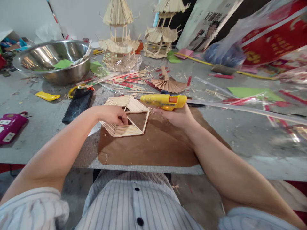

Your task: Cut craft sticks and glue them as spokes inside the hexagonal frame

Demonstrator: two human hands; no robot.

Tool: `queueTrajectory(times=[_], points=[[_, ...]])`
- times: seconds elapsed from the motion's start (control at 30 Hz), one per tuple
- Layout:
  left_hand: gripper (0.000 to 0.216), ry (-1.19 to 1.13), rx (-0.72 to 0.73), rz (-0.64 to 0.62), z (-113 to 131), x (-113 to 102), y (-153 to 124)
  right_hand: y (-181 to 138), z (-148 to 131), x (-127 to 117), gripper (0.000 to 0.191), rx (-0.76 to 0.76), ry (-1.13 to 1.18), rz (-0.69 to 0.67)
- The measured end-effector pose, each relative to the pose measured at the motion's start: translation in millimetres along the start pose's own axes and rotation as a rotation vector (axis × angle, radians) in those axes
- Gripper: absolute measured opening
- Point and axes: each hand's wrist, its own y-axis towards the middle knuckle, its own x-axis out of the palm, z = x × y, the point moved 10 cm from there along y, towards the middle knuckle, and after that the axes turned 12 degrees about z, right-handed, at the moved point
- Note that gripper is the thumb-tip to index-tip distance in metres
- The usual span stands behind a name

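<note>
A hexagonal frame of thin wooden sticks point(128, 130) lies on a brown sheet point(148, 150); several of its triangular sections are filled with rows of sticks, and the one on the right is open. My left hand point(114, 115) reaches over the frame from the left, its fingers closed and pointing down at the inner edge of the front section. Whatever sits between those fingertips is hidden. Gripped in my right hand point(178, 116) is a yellow glue gun point(157, 100), its front end toward the left, above the frame's right rear edge.
Two stick pagodas point(118, 48) stand at the back beside a steel bowl point(51, 75). A black phone point(78, 105), a yellow cutter knife point(47, 95) and a purple box point(11, 127) lie left. Loose sticks point(129, 78) and a folded paper fan point(169, 83) lie behind the frame.
</note>
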Motion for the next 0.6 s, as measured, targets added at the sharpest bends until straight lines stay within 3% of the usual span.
queueTrajectory(times=[0.6], points=[[0.03,0.007,-0.004,0.0,0.2,0.5,-0.3,-0.2,1.6,0.2,0.03,0.015,0.007,0.009]])
